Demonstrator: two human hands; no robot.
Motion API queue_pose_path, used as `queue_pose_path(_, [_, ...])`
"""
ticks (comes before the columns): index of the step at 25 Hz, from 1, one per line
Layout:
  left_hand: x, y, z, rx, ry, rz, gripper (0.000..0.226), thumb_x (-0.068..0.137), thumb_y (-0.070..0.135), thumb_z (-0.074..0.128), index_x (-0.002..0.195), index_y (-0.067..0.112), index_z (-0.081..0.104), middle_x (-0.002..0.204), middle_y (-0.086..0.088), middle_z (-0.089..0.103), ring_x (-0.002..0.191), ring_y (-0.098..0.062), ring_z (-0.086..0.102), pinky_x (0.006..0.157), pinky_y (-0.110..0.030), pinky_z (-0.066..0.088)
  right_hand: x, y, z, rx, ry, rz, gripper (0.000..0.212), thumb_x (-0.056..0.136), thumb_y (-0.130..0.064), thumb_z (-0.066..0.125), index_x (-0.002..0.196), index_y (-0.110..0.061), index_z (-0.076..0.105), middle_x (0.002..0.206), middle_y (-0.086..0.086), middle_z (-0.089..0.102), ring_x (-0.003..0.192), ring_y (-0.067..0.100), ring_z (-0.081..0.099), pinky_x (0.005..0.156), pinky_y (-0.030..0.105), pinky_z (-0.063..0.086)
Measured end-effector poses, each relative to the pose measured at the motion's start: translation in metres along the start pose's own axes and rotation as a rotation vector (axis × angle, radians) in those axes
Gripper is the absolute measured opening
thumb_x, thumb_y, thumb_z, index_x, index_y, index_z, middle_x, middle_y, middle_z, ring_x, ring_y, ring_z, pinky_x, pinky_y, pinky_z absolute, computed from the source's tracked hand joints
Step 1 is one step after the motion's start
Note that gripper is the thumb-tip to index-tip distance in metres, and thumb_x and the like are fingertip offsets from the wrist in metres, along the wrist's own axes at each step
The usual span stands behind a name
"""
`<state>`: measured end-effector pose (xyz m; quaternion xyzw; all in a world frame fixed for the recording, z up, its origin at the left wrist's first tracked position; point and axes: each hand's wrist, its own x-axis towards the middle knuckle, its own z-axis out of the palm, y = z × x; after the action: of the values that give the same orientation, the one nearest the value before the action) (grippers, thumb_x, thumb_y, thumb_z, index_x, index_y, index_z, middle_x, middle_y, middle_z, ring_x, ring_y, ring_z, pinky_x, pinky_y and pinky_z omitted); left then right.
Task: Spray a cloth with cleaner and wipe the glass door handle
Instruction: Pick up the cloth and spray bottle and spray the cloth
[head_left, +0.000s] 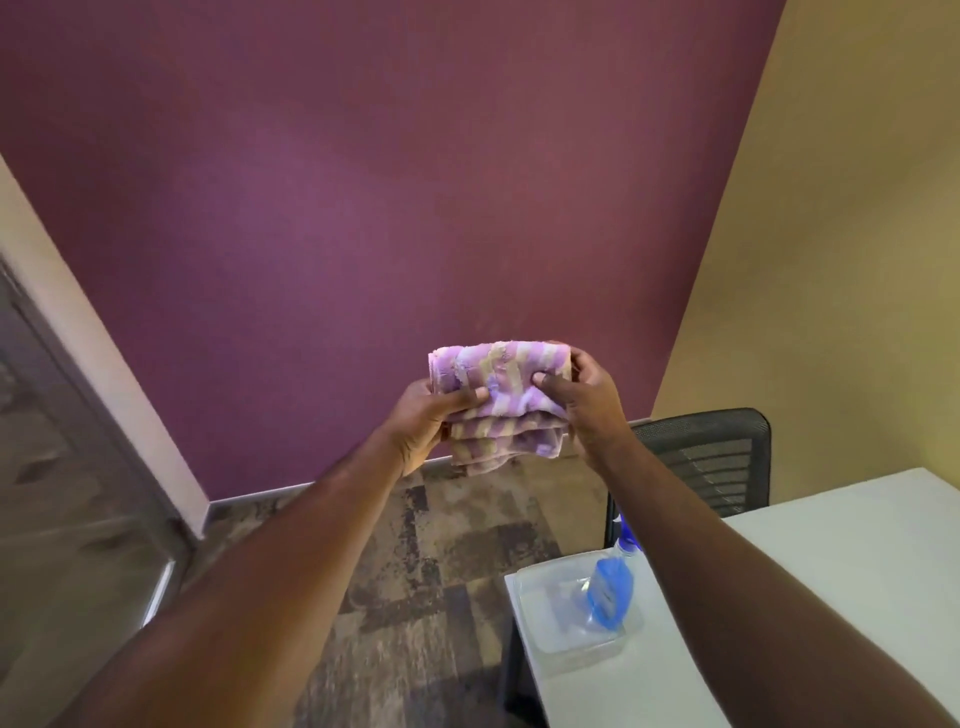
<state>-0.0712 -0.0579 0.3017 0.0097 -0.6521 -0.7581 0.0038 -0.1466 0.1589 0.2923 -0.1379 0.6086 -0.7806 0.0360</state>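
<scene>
A folded purple and tan striped cloth (501, 402) is held up in front of me in both hands. My left hand (428, 423) grips its left edge with the thumb on the front face. My right hand (584, 402) pinches its right edge the same way. A spray bottle of blue cleaner (610, 582) lies in a clear plastic tray (550, 642) on the corner of a white table (831, 561) at the lower right, partly hidden by my right forearm. A glass door (78, 509) stands at the left edge; no handle is clearly visible on it.
A black mesh office chair (711, 457) stands behind the table against the tan wall. A purple wall fills the view ahead. Patterned brown carpet (441, 561) covers the floor between the door and the table.
</scene>
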Motion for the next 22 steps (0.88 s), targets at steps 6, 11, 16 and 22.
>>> queue_pose_path(6, [0.002,-0.003,0.002,-0.069,0.026,-0.029,0.021,0.077,0.018,0.081,0.098,0.012,0.082,0.094,-0.013,0.08,0.083,-0.026,0.077,0.071,-0.035,0.064,-0.006,0.012,-0.005,-0.085,0.05,-0.041,0.043,0.086,-0.012,0.084,0.126,-0.005,0.069,0.114,0.014,0.079,0.099,0.022,0.076,0.084,0.035,0.063])
queue_pose_path(11, [0.009,-0.026,0.011,-0.089,0.051,-0.117,0.016,0.092,0.01,0.074,0.107,0.007,0.077,0.095,-0.015,0.08,0.081,-0.03,0.078,0.067,-0.039,0.064,-0.014,0.046,-0.042,-0.127,0.182,0.038,0.023,0.091,-0.016,0.079,0.112,-0.008,0.073,0.097,0.01,0.079,0.083,0.018,0.072,0.074,0.035,0.058])
queue_pose_path(16, [0.021,-0.054,0.003,-0.08,0.097,-0.164,0.016,0.095,0.008,0.07,0.111,0.005,0.073,0.091,-0.014,0.078,0.08,-0.03,0.075,0.069,-0.039,0.065,-0.037,0.095,-0.108,-0.397,0.357,0.098,0.048,0.085,-0.028,0.085,0.127,-0.011,0.068,0.121,0.006,0.073,0.112,0.02,0.069,0.103,0.041,0.054])
queue_pose_path(22, [0.031,-0.101,0.0,-0.081,0.096,-0.255,0.018,0.094,0.009,0.072,0.112,0.004,0.074,0.098,-0.017,0.079,0.085,-0.032,0.078,0.07,-0.039,0.064,-0.078,0.163,-0.147,-0.567,0.436,0.25,0.078,0.079,-0.026,0.091,0.145,-0.013,0.053,0.143,0.007,0.06,0.124,0.019,0.056,0.101,0.034,0.043])
